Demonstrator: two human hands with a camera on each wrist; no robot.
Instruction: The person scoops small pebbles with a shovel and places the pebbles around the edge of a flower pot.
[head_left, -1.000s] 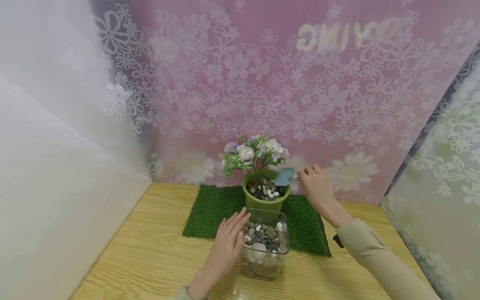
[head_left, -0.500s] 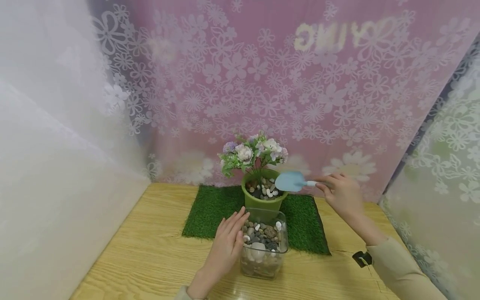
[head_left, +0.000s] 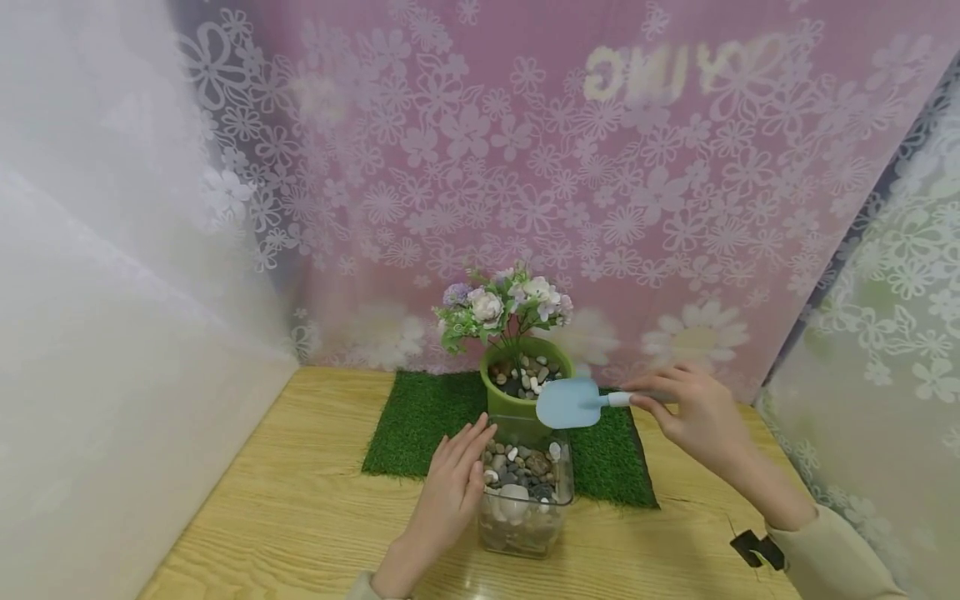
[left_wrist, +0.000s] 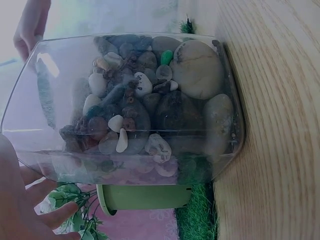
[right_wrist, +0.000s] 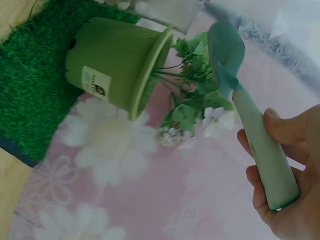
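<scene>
My right hand (head_left: 701, 417) grips the pale handle (right_wrist: 265, 150) of a small blue trowel (head_left: 568, 403). Its blade hangs in the air before the right front rim of the green flowerpot (head_left: 498, 398), and no stones show on it. Artificial flowers (head_left: 487, 307) stand among pebbles (head_left: 534, 373) in the pot. With fingers straight, my left hand (head_left: 448, 487) rests against the left side of a clear plastic container (head_left: 525, 542). Grey, brown and white stones (left_wrist: 135, 100) fill its lower part, with one large pale stone (left_wrist: 197, 70) near the base.
Under the pot lies a green artificial-grass mat (head_left: 427, 425) on a wooden table (head_left: 300, 500). Behind hangs a pink floral curtain (head_left: 480, 167); whitish sheets enclose the left and right. A black object (head_left: 756, 548) sits by the right sleeve.
The trowel has come away from above the pot toward me, its blade turning flatter to the view. My right hand moved right and nearer. The left hand stays at the container.
</scene>
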